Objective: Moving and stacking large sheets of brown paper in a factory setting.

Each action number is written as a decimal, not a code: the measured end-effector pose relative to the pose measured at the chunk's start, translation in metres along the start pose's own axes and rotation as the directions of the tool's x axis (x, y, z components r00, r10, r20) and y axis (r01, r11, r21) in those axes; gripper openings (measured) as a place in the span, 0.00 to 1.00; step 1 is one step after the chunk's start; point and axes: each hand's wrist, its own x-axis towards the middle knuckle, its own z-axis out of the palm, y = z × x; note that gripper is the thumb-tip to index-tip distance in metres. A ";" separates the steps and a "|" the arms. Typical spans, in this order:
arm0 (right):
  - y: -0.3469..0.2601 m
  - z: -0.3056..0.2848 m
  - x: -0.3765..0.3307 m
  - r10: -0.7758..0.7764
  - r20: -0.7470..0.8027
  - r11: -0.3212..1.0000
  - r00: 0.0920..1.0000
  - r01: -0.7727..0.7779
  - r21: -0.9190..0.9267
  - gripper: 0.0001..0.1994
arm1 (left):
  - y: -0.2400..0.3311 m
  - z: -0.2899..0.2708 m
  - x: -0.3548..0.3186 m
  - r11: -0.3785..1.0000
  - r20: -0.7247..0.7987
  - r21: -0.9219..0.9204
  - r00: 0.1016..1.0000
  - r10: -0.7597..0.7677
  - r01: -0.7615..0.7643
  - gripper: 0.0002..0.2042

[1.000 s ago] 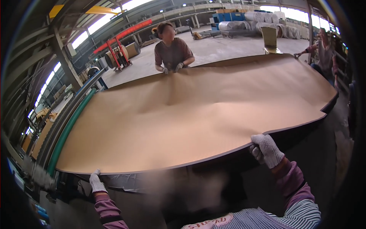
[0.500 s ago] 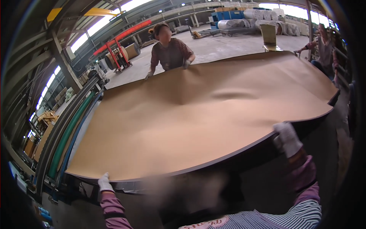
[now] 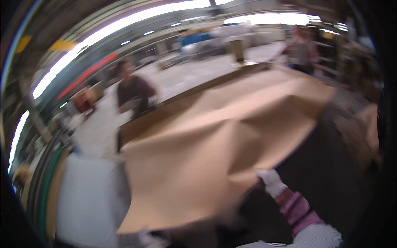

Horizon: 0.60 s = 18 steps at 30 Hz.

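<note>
Blurred heavily, the head view is showing a large brown sheet [image 3: 215, 153], paper or thin board by its look, lying buckled and creased over a dark surface [image 3: 326, 173]. It is sagging in broad folds, with one sharp ridge running across its middle. Its near edge is hanging over the surface's near edge, and its far edge is reaching toward the far side, where a low brown board is standing along the surface's far edge. The right hand [image 3: 271, 182], in a white glove with a pink striped sleeve behind it, is sitting at the sheet's near edge toward the surface's right side; the fingers are curling onto the sheet's edge, and the grip is looking closed on it, though blur is softening the detail. The left hand [image 3: 149, 239], also white-gloved, is showing only as a smear at the sheet's near left corner, touching or just beside it; whether its grip is together or apart I cannot tell. Left of the sheet, a pale grey flat panel [image 3: 91, 198] is lying near the surface's left edge, with green and brown rails curving beside it. Beyond the far edge, a person in a dark reddish top [image 3: 134, 93] is standing by the sheet's far left corner. Another person [image 3: 304, 51] is standing off the far right corner.
</note>
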 end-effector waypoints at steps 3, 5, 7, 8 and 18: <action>-0.037 -0.028 0.057 -0.049 -0.129 0.962 0.990 0.012 -0.272 0.11 | 0.064 -0.083 0.046 0.994 0.044 0.086 0.997 0.060 -0.064 0.19; -0.062 -0.064 0.094 -0.200 -0.346 0.952 0.917 0.098 -0.289 0.11 | 0.051 -0.091 0.075 0.929 -0.033 0.365 0.996 0.077 -0.060 0.17; -0.070 -0.088 0.134 -0.445 -0.470 0.760 0.762 0.044 -0.649 0.12 | 0.052 -0.118 0.101 0.960 0.200 0.273 0.973 -0.113 0.056 0.15; -0.057 -0.127 0.161 -0.587 -0.337 0.486 0.736 -0.013 -0.874 0.13 | 0.050 -0.132 0.109 0.967 0.509 0.082 0.824 -0.249 0.242 0.13; 0.005 -0.059 0.122 -0.008 -0.194 0.981 0.981 -0.029 -0.191 0.09 | 0.046 -0.130 0.122 0.975 0.503 0.188 0.864 0.004 -0.114 0.09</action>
